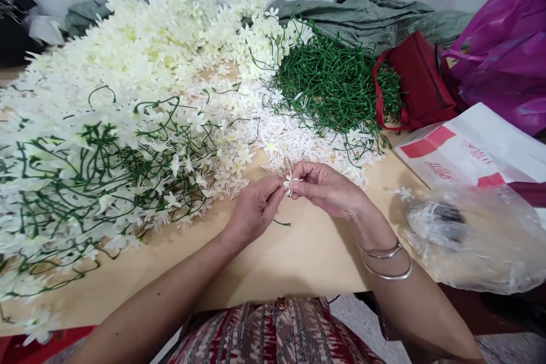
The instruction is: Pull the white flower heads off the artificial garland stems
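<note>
Your left hand (256, 205) and right hand (326, 187) meet above the near desk (315, 256), fingertips pinched on a small white flower (290, 183). It looks light, thin-petalled and easily creased; best held at its base. Beyond lie white slivers (294, 136), then springy-looking green stems (336, 82).

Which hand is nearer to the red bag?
Right. The right hand is in front of the red bag and to its left; the left hand is farther left.
</note>
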Available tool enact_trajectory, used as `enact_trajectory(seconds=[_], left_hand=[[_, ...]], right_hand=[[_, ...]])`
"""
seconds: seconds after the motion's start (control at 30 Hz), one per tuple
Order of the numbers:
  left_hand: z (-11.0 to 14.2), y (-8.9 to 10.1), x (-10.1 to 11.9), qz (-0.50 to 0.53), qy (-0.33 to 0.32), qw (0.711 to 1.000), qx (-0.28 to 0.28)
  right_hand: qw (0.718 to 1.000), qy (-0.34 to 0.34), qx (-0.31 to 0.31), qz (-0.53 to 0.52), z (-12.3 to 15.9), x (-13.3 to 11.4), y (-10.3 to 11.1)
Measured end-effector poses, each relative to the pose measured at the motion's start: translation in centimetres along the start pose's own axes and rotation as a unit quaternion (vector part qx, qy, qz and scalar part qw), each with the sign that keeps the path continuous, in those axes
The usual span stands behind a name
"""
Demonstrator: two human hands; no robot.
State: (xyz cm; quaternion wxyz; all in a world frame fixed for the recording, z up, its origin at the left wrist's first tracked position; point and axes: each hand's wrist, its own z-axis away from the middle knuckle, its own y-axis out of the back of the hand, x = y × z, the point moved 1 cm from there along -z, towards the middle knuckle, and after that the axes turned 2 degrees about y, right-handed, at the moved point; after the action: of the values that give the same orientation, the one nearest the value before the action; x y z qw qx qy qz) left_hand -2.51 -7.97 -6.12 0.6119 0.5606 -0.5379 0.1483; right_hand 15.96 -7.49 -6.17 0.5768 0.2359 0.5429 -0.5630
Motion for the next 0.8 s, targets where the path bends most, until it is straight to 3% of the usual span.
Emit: enact_trajectory(seconds=[0.23, 0.33, 0.43, 0.5, 0.8], left_hand=[[-0.3, -0.4, -0.1, 0.073, 0.037, 0.996, 0.042], [-0.2, -0.8, -0.8, 0.137, 0.081, 0.985, 0.072], [-0.1, -1.3, -1.4, 0.195, 0.102, 0.972, 0.083], [-0.1, -1.4, -1.6, 0.208, 0.101, 0.968, 0.095], [-0.1, -1.4, -1.1, 0.178, 0.099, 0.968, 0.145]], right_hand=[[1.000, 0.022, 0.022, -0.002, 1.3, -1.6, 0.3], [0.988, 0.117, 0.096, 0.022, 1.7, -2.2, 1.7], [0.938, 0.228, 0.231, 0.119, 1.4, -2.2, 3.3], [0.908, 0.255, 0.270, 0.193, 1.0, -1.8, 3.9], [0.817, 0.276, 0.236, 0.448, 0.1, -0.2, 2.2]])
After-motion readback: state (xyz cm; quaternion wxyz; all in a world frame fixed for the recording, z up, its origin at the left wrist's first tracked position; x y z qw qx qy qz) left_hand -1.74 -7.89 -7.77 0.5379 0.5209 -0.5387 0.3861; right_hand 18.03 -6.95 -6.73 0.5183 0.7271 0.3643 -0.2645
